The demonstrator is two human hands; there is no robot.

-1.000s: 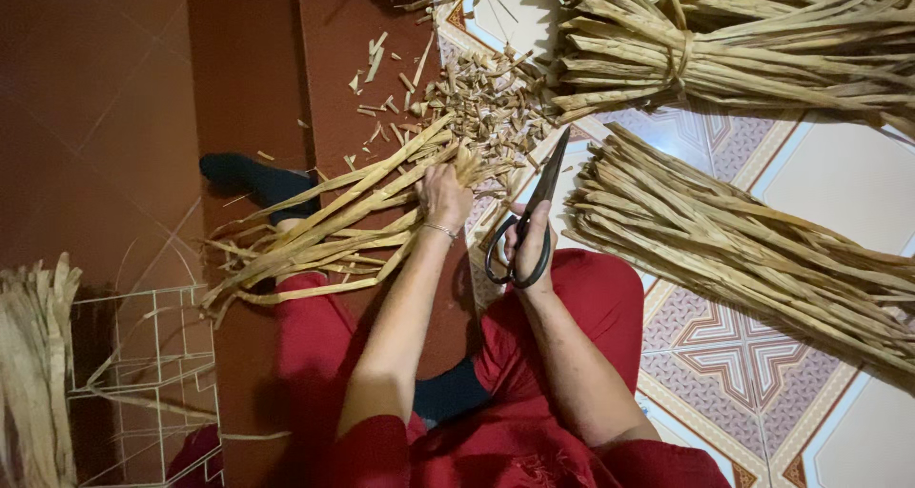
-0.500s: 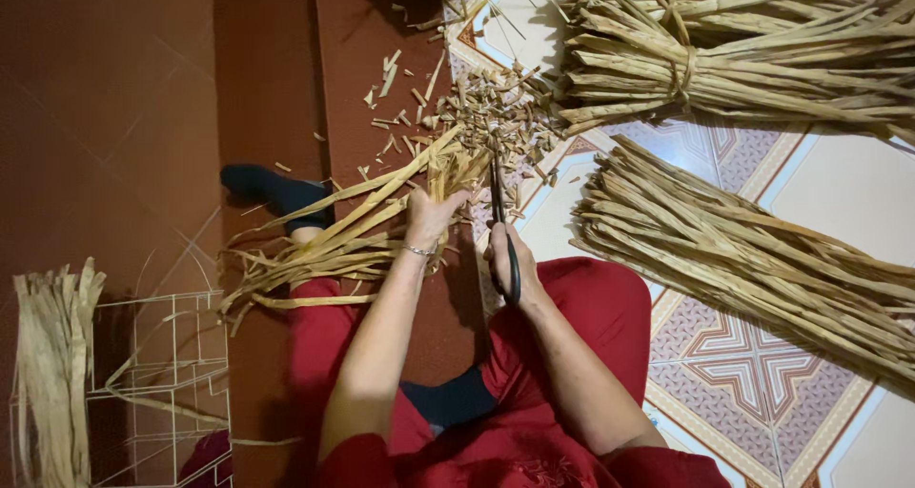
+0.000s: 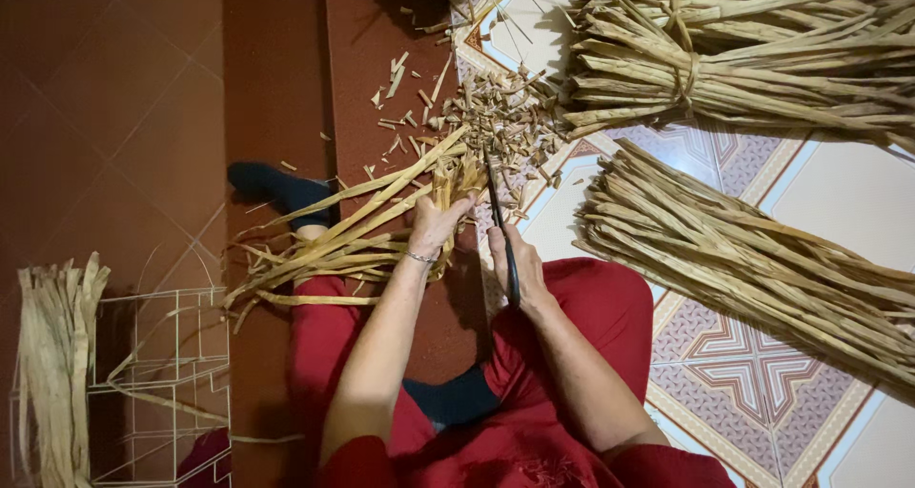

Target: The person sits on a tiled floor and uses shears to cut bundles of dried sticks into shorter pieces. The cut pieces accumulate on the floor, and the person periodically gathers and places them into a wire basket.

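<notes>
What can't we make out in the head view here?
- Scissors: handles hidden inside the right hand; blades seen edge-on, so open or closed is unclear.
- Left hand: fingertips buried in the bunch of dried strips.
- Tied bundle: cut off by the top and right edges.
- Wire frame: cut off at the bottom edge.

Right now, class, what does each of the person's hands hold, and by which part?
Left hand grips a bunch of long dried tan leaf strips near its cut end. Right hand holds dark-handled scissors by the handles.
</notes>
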